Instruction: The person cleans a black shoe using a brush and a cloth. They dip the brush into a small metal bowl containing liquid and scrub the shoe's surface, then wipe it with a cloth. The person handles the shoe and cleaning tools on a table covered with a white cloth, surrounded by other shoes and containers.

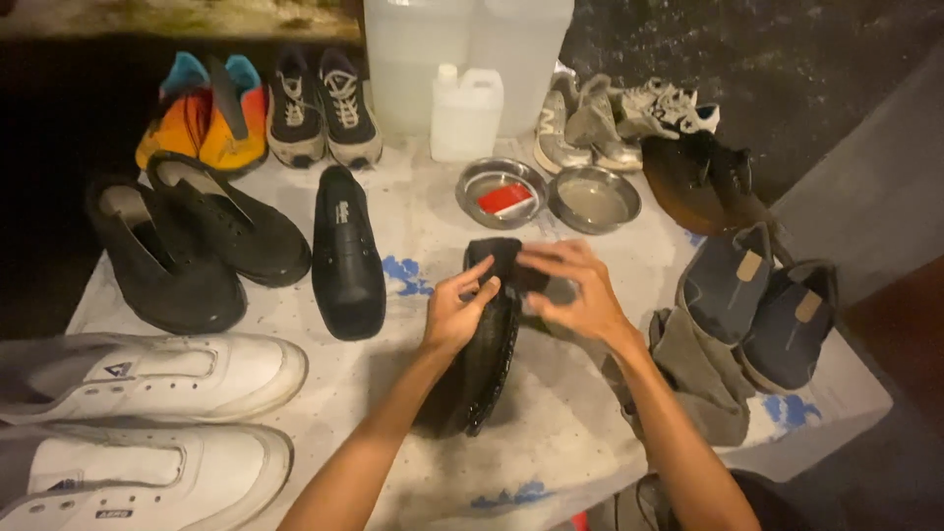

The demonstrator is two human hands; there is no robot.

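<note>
A black shoe [479, 369] lies on its side at the middle of the white cloth [551, 433], sole edge toward me. My left hand [457, 310] grips its upper side near the opening. My right hand [575, 290] is over the toe end with fingers curled, pressing a dark cloth [506, 258] against the shoe. Its matching black shoe [347, 254] stands upright to the left.
Two steel bowls [501, 192] [594, 200] sit behind the hands, one holding a red item. A white jug [466, 113] and big containers stand at the back. Other shoes ring the cloth: white pair [147, 379], black pair [197, 241], blue pair [762, 305]. Grey rag [703, 379] at right.
</note>
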